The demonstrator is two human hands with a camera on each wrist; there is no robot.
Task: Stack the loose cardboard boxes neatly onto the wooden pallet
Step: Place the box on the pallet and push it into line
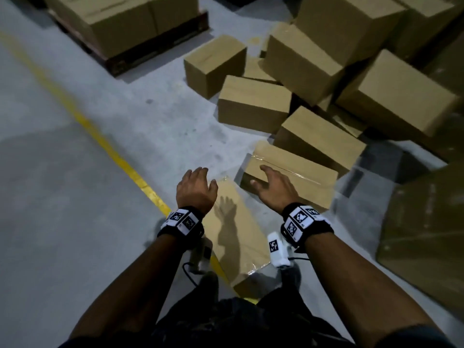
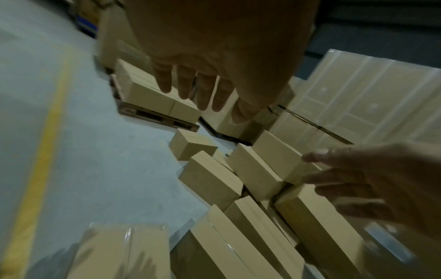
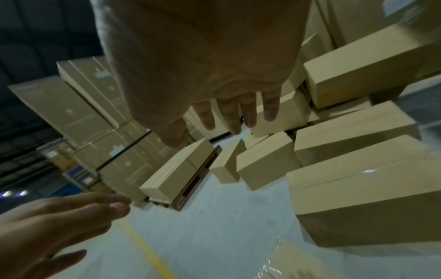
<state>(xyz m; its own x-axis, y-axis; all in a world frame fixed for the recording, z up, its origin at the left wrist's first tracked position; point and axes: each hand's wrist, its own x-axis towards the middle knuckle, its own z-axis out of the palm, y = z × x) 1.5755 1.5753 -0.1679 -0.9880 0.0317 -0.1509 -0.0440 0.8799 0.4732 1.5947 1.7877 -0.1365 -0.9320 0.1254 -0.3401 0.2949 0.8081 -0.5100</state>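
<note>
Plain brown taped box lies flat on the floor — both hands' grip empty, fingers spread.

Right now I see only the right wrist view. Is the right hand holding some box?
Observer: No. In the head view the right hand is open, fingers spread, over the near end of the taped box.
Operator: And the left hand, what is under it?
Observer: It is open too, by the far end of a long box that lies across the yellow line.
</note>
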